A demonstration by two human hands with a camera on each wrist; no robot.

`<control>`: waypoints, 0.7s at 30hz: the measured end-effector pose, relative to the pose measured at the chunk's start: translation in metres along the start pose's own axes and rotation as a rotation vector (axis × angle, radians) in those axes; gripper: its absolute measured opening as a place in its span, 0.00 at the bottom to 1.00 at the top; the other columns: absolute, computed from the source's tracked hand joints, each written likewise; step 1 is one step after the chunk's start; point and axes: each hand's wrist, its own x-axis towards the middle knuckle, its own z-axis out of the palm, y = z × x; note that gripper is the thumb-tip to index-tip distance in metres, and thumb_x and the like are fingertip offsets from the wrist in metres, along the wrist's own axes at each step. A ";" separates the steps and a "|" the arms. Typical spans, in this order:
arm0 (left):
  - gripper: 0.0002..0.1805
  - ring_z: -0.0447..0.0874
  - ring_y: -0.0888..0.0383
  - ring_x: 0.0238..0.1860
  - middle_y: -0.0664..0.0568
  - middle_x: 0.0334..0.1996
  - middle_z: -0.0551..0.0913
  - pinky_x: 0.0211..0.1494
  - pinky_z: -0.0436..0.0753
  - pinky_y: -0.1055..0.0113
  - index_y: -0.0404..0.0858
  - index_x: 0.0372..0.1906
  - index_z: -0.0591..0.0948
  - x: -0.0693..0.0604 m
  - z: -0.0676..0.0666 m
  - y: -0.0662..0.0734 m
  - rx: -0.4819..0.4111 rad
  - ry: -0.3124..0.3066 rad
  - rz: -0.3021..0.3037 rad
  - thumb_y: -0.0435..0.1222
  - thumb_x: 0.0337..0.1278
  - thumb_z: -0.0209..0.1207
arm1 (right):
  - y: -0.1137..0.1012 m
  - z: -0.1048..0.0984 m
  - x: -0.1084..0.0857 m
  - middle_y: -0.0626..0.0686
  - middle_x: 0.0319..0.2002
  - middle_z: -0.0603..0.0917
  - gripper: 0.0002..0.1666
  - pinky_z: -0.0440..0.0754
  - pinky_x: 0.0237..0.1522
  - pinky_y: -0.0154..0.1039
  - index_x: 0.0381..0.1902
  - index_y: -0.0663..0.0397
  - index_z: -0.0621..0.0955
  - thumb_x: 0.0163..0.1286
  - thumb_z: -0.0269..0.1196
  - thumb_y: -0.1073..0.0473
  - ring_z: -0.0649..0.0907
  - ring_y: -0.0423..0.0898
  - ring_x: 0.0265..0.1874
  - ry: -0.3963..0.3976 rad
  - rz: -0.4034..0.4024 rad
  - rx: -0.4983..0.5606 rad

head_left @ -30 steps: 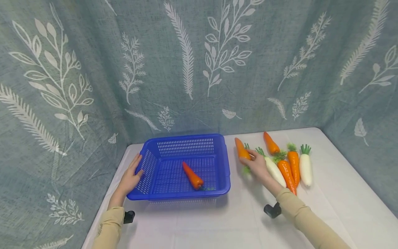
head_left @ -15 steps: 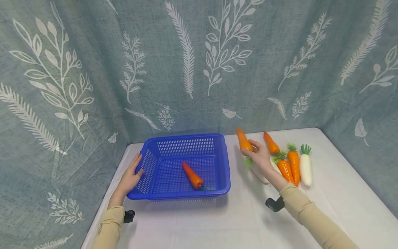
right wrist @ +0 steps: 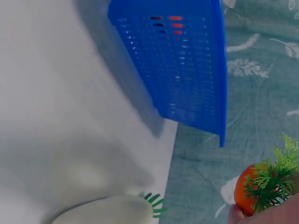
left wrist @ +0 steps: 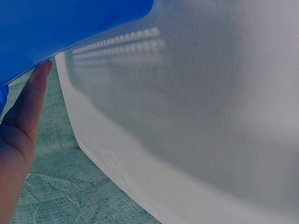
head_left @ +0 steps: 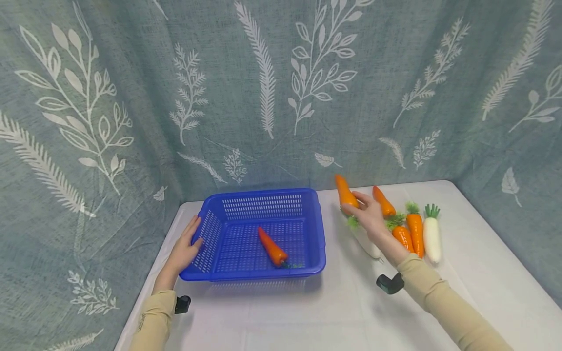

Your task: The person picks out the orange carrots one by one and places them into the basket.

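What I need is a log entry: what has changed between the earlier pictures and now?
The right hand has moved the held carrot upward in the head view; its tip now overlaps the curtain. Nothing was released. The left hand still touches the blue basket, which stayed put with the carrot inside.

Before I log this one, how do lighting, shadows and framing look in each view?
Head view: bright, even light, a soft shadow below the blue basket, small highlights on the carrots; left wrist: dimmer, with a broad soft-edged shadow and rows of light spots on the tablecloth; right wrist: also dim, shadows soft, the white radish cut off at the bottom.
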 end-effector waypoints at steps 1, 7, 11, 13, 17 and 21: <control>0.33 0.39 0.33 0.74 0.34 0.75 0.42 0.73 0.44 0.37 0.28 0.73 0.49 0.000 0.000 0.000 -0.001 0.000 0.001 0.25 0.65 0.44 | -0.001 0.001 -0.001 0.63 0.69 0.64 0.36 0.70 0.67 0.49 0.70 0.60 0.62 0.68 0.60 0.58 0.65 0.58 0.69 -0.003 -0.003 -0.006; 0.33 0.39 0.32 0.73 0.33 0.75 0.42 0.73 0.44 0.37 0.28 0.73 0.49 0.001 0.000 0.001 -0.004 -0.001 0.004 0.25 0.65 0.43 | -0.006 0.008 -0.006 0.63 0.69 0.65 0.36 0.71 0.66 0.50 0.70 0.60 0.63 0.67 0.61 0.59 0.67 0.58 0.68 -0.006 -0.016 0.005; 0.33 0.39 0.32 0.74 0.34 0.75 0.42 0.73 0.45 0.38 0.28 0.73 0.49 0.001 0.000 0.000 0.001 -0.001 0.003 0.25 0.65 0.43 | -0.009 0.011 -0.011 0.65 0.68 0.65 0.36 0.71 0.66 0.50 0.70 0.61 0.63 0.66 0.61 0.60 0.68 0.59 0.67 -0.021 -0.038 0.021; 0.33 0.39 0.32 0.74 0.34 0.75 0.42 0.73 0.44 0.38 0.28 0.73 0.49 0.001 0.000 0.000 0.001 -0.001 0.003 0.25 0.64 0.43 | -0.010 0.013 -0.013 0.65 0.68 0.65 0.36 0.71 0.66 0.50 0.69 0.60 0.63 0.66 0.60 0.60 0.69 0.59 0.67 -0.033 -0.046 0.025; 0.33 0.40 0.32 0.73 0.33 0.74 0.42 0.73 0.45 0.38 0.27 0.72 0.50 0.001 0.000 0.001 0.000 0.002 0.007 0.25 0.64 0.43 | -0.009 0.017 -0.013 0.64 0.68 0.65 0.36 0.71 0.66 0.50 0.69 0.59 0.64 0.66 0.61 0.58 0.69 0.59 0.67 -0.046 -0.054 0.022; 0.33 0.41 0.31 0.73 0.32 0.74 0.43 0.73 0.45 0.38 0.26 0.72 0.50 0.001 0.001 0.001 0.006 0.009 0.017 0.25 0.63 0.44 | -0.007 0.021 -0.014 0.61 0.68 0.67 0.38 0.71 0.66 0.49 0.69 0.56 0.65 0.64 0.64 0.54 0.69 0.56 0.67 -0.057 -0.041 0.005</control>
